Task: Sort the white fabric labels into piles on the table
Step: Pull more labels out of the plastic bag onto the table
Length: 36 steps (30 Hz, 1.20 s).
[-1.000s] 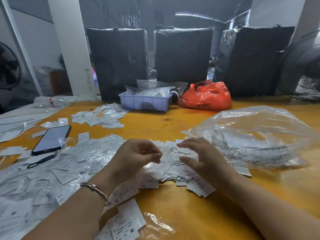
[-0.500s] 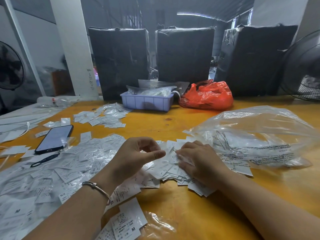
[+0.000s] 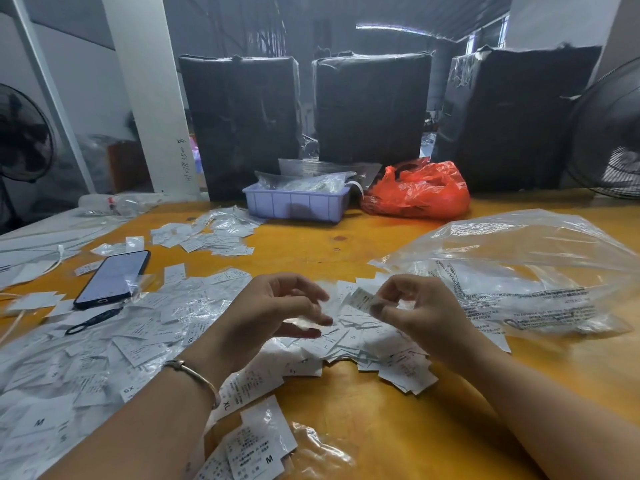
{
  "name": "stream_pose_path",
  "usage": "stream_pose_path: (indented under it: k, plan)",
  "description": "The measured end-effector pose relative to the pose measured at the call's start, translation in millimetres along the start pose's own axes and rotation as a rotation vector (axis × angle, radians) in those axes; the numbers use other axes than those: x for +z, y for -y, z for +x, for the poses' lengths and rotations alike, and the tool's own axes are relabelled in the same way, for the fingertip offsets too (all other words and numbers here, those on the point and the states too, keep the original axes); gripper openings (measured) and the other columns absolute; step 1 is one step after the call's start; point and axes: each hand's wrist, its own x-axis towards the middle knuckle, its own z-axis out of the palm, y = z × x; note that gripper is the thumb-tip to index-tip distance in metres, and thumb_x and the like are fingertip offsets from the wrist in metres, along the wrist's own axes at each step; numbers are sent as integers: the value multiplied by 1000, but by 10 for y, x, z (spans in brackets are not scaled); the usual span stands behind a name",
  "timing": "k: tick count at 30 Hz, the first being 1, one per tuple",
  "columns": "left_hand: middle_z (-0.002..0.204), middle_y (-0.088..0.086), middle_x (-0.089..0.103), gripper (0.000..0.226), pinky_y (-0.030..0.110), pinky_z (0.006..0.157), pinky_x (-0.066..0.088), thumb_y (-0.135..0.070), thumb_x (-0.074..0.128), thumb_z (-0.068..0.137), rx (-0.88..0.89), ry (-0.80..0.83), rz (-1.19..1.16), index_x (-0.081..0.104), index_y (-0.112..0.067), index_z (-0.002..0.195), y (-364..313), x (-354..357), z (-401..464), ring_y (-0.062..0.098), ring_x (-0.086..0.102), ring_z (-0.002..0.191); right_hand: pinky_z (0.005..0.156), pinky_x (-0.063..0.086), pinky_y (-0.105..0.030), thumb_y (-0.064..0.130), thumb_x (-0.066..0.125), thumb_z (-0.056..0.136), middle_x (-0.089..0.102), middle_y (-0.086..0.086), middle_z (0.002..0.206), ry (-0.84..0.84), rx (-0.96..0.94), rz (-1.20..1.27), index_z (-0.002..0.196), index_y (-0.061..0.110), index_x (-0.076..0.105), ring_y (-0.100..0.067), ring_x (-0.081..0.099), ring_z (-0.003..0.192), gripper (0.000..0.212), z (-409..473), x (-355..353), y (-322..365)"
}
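Above a heap of white fabric labels (image 3: 349, 337) at the near centre of the yellow table (image 3: 346, 427), the right hand (image 3: 420, 311) pinches one label (image 3: 362, 299); the left hand (image 3: 277, 310) hovers loosely curled, empty. Labels look light, limp, best pinched at an edge.

Three black wrapped bales (image 3: 372, 105) are standing at the back. Two fans (image 3: 609, 133) are flanking the table (image 3: 363, 410). One tray (image 3: 296, 202), one red bag (image 3: 419, 192), one clear bag (image 3: 519, 268) and one phone (image 3: 112, 278) are lying there. Labels (image 3: 104, 341) are lying about (too many to count).
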Motion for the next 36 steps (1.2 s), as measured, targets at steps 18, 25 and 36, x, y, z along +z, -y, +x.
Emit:
stream_pose_path:
  k: [18, 25, 36]
  plan:
    - [74, 10, 73, 25, 20, 63, 54, -29, 79, 66, 224, -21, 279, 76, -7, 77, 26, 99, -32, 14, 64, 66, 73, 57, -26, 10, 69, 83, 72, 4, 89, -218, -136, 84, 114, 19, 57, -5, 69, 79, 35, -100, -134, 214]
    - [65, 1, 69, 25, 17, 58, 50, -37, 83, 60, 292, -93, 385, 70, -15, 64, 24, 87, -26, 7, 59, 59, 72, 55, -30, 13, 71, 81, 71, 6, 73, -251, -300, 95, 80, 22, 68, -8, 67, 75, 10, -121, -196, 329]
    - [71, 6, 72, 21, 43, 70, 58, -31, 84, 61, 322, -23, 385, 73, -14, 68, -6, 142, -58, 29, 69, 71, 74, 53, -20, 25, 66, 81, 72, 10, 79, -165, -359, 89, 84, 18, 71, -4, 66, 81, 9, -114, -192, 356]
